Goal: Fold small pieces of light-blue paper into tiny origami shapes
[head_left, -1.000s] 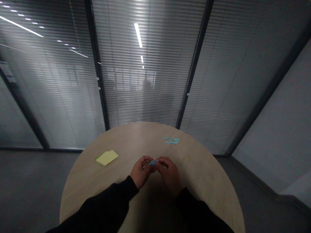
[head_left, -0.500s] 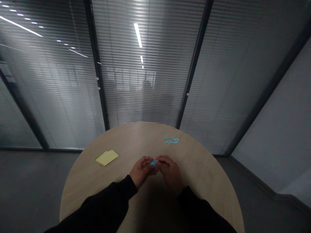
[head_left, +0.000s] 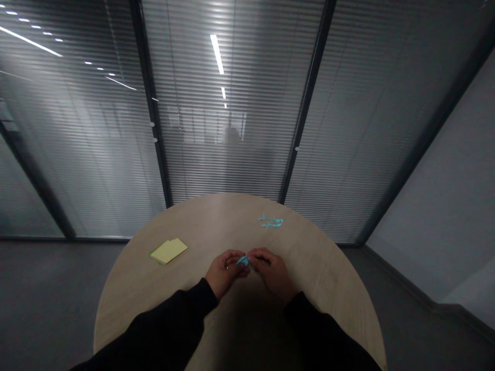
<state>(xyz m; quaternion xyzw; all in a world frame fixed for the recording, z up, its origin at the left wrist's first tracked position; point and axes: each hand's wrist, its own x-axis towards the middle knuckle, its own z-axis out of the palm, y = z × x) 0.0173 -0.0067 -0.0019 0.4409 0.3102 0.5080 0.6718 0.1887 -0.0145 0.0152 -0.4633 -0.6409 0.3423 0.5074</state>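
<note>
A small piece of folded blue paper [head_left: 243,260] is held between my two hands, above the near middle of the round table. My left hand [head_left: 224,271] pinches it from the left, thumb in front and fingers behind. From the other side, my right hand [head_left: 273,272] grips its right edge between thumb and forefinger. Fingertips cover part of the paper, so its full shape is hidden. Farther back and to the right lie several small folded blue paper pieces [head_left: 272,221], set out in two rows.
On the left of the wooden table [head_left: 216,216] rests a stack of coloured paper [head_left: 169,251], yellow on top with green and reddish edges below. Beyond the table's far edge stands a glass partition with blinds [head_left: 228,170]. A pale wall [head_left: 456,206] rises at the right.
The blue paper between my fingers has turned a little and now shows a more pointed outline. My hands stay nearly in place; the whole view has shifted slightly.
</note>
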